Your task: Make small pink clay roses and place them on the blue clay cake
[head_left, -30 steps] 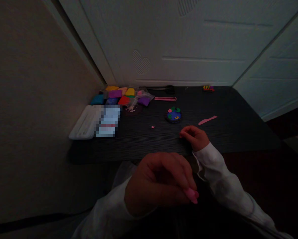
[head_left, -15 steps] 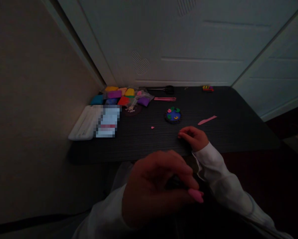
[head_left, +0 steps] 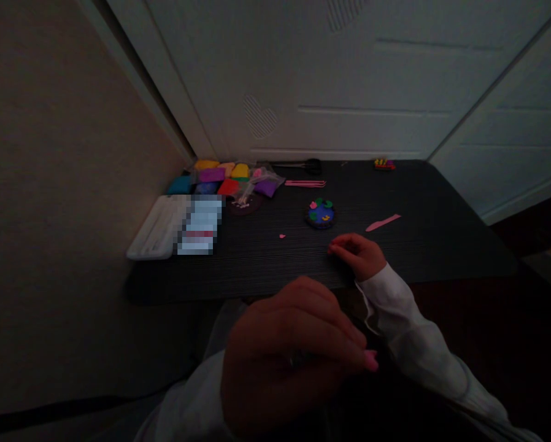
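Observation:
Close to the camera, my left hand (head_left: 294,350) pinches a small piece of pink modelling clay (head_left: 372,361); most of the piece is covered by the fingertips. My right hand (head_left: 361,255) rests at the table's front edge, thumb and fingertips pressed together. Whatever lies between those fingertips is too dark and small to name. Just beyond it sits a round clay pond (head_left: 320,215) with a dark rim, a blue middle, green pads, a pink bit and yellow bits. A tiny pink clay bit (head_left: 282,236) lies on the table left of my right hand.
On the dark table (head_left: 257,270) lie a pink clay knife (head_left: 383,222), pink tools (head_left: 305,183) and scissors (head_left: 312,165). Coloured clay packets (head_left: 211,176) are heaped at back left, behind a white case (head_left: 158,227). A small colourful object (head_left: 384,164) stands at back right.
My left hand has turned, its fingers closing further over the pink clay, so less of the piece shows. My right hand has hardly moved.

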### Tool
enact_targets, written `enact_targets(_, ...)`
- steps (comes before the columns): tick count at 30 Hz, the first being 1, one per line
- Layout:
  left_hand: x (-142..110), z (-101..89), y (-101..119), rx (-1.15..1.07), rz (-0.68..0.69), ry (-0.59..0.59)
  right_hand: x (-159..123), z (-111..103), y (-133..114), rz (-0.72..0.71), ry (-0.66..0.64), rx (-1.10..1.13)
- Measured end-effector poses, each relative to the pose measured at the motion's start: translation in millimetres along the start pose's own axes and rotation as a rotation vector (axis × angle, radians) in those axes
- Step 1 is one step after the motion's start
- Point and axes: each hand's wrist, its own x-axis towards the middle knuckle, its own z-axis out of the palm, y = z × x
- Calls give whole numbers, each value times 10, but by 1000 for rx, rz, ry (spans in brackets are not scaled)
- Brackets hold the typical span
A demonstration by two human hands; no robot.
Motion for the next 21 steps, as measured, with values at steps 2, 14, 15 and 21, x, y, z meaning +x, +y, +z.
enact_targets(2,9,25,-22,-68,-47,40,0,3,18,2,-10,15)
enact_targets(14,78,52,-252,-656,-431,323,6,4,-4,-1,-11,10)
enact_targets(15,80,52,-253,-665,-431,323,5,4,-3,-5,-12,13)
enact_targets(21,97,45,-276,-679,-429,355,-12,7,20,-18,-29,51)
